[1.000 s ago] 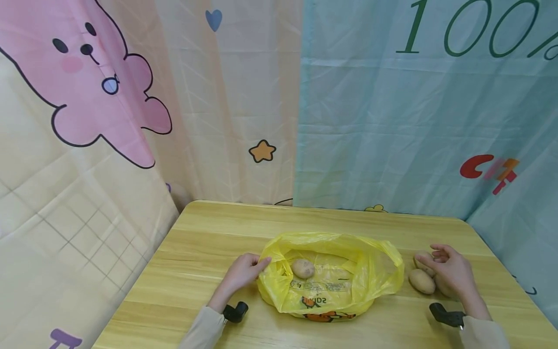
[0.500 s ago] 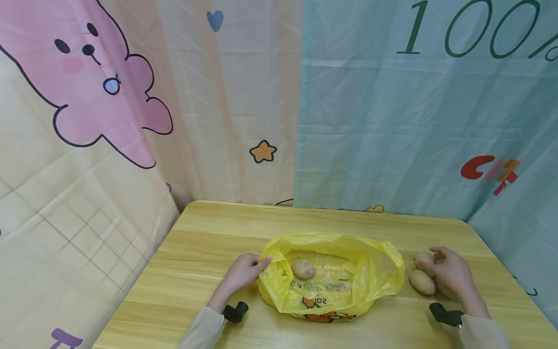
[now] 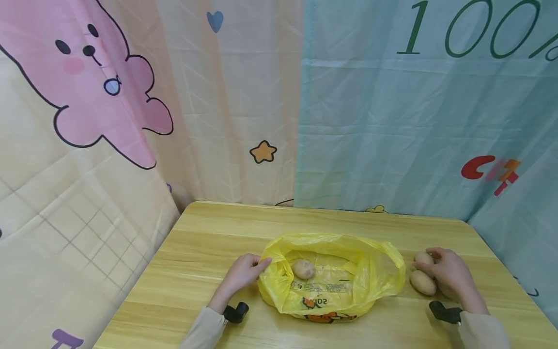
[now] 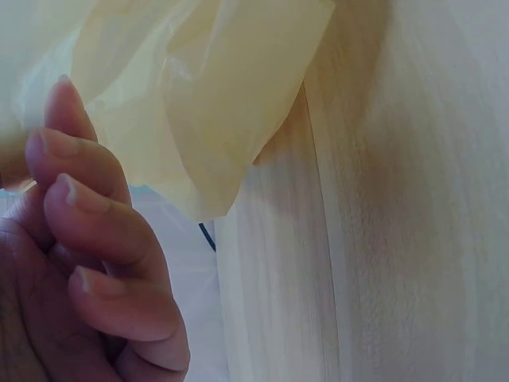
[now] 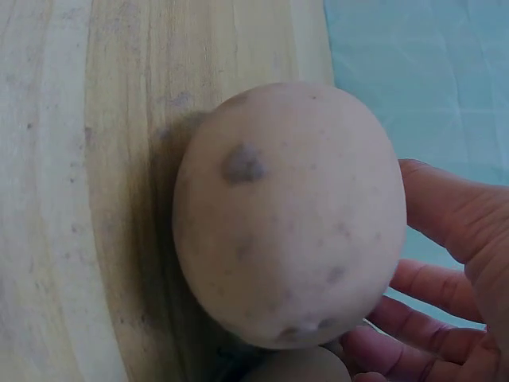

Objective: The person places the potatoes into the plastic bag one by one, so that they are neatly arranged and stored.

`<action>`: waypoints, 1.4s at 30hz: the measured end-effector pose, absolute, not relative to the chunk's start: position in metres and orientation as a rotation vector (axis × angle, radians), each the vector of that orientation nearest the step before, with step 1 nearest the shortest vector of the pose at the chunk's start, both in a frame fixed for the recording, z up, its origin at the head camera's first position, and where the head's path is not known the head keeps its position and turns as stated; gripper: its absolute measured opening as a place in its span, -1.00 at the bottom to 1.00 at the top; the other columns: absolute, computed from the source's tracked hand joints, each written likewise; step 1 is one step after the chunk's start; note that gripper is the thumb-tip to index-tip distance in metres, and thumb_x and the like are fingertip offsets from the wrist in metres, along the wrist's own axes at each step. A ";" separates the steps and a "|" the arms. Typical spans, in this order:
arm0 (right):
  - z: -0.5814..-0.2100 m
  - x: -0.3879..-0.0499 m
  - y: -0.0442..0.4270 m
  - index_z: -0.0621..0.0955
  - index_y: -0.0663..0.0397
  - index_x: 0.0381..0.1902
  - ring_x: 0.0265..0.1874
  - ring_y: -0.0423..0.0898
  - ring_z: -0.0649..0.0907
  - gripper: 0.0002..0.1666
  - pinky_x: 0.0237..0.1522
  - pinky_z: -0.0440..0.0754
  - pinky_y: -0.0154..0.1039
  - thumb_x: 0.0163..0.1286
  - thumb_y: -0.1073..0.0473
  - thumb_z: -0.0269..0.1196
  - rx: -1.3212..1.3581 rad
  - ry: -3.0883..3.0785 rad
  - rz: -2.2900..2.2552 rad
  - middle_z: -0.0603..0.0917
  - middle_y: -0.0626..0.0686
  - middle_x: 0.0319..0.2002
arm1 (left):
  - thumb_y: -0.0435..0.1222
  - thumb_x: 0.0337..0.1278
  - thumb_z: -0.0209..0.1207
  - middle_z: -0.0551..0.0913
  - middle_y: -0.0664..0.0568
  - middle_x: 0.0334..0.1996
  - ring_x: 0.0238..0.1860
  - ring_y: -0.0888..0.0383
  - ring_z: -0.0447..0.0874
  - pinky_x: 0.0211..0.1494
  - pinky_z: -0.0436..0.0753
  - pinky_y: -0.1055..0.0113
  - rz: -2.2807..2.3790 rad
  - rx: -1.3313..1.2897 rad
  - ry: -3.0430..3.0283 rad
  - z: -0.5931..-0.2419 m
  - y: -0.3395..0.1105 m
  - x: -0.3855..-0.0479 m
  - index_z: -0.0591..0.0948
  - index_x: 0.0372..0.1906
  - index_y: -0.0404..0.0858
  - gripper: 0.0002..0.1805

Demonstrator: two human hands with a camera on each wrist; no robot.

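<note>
A yellow plastic bag (image 3: 370, 286) lies open-mouthed on the table, with one potato (image 3: 303, 269) inside at its left. My left hand (image 3: 244, 272) pinches the bag's left rim between thumb and forefinger; in the left wrist view its other fingers (image 4: 111, 231) curl loosely beside the yellow plastic. Right of the bag is a small group of potatoes. My right hand (image 3: 451, 271) has thumb and fingers around the farthest potato (image 3: 422, 257). A nearer potato (image 3: 423, 283) fills the middle of the right wrist view and hides the grip there. Another lies partly under the palm.
The wooden table (image 3: 196, 232) has its back edge against hanging curtains (image 3: 370, 121), patterned cream on the left and teal on the right. Black wrist cameras are strapped to both wrists, near the cuffs of light sleeves.
My right hand has come down and its thumb and fingers have closed in around the far potato. The left hand and the bag have stayed in place.
</note>
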State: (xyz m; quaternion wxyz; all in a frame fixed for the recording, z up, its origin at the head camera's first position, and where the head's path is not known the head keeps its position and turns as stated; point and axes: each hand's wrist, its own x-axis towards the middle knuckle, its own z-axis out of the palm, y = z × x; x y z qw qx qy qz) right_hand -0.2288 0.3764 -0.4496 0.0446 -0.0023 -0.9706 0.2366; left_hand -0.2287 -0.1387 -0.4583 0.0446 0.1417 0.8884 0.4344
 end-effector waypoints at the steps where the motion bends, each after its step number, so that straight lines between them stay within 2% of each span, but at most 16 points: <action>1: -0.450 -0.229 0.376 0.42 0.61 0.05 -0.07 0.44 0.47 -0.09 -0.14 0.42 0.22 0.20 -0.20 0.32 -0.002 -2.970 0.721 0.48 0.54 -0.04 | 0.05 0.33 0.02 0.32 0.18 -0.80 -0.74 0.26 0.22 -0.64 0.22 0.40 1.328 0.433 2.715 -0.458 -0.139 -0.229 0.44 -0.69 -0.14 -0.49; 12: -0.455 -0.230 0.372 0.47 0.59 0.02 -0.13 0.38 0.52 -0.15 -0.20 0.45 0.19 0.21 -0.18 0.31 0.024 -2.922 0.696 0.54 0.49 -0.10 | 0.05 0.34 0.01 0.33 0.19 -0.79 -0.73 0.27 0.25 -0.62 0.26 0.40 1.336 0.448 2.706 -0.458 -0.140 -0.230 0.48 -0.66 -0.14 -0.50; 21: -0.455 -0.228 0.366 0.51 0.54 -0.03 -0.10 0.41 0.49 -0.26 -0.14 0.41 0.22 0.22 -0.11 0.32 0.032 -2.896 0.723 0.54 0.49 -0.11 | 0.07 0.33 0.01 0.33 0.19 -0.79 -0.73 0.27 0.25 -0.62 0.27 0.40 1.334 0.450 2.710 -0.459 -0.140 -0.230 0.47 -0.68 -0.14 -0.49; 29: -0.454 -0.230 0.363 0.48 0.54 0.00 -0.11 0.42 0.49 -0.25 -0.16 0.41 0.22 0.20 -0.09 0.34 0.038 -2.903 0.722 0.52 0.51 -0.07 | 0.05 0.34 0.01 0.32 0.19 -0.80 -0.74 0.27 0.24 -0.62 0.26 0.40 1.335 0.455 2.711 -0.458 -0.140 -0.230 0.47 -0.68 -0.14 -0.50; 42: -0.462 -0.238 0.365 0.47 0.51 0.02 -0.17 0.36 0.54 -0.22 -0.21 0.46 0.16 0.18 -0.12 0.36 0.001 -2.930 0.776 0.55 0.48 -0.13 | 0.05 0.34 0.01 0.32 0.18 -0.80 -0.73 0.27 0.24 -0.62 0.25 0.40 1.330 0.452 2.710 -0.457 -0.140 -0.229 0.48 -0.67 -0.14 -0.50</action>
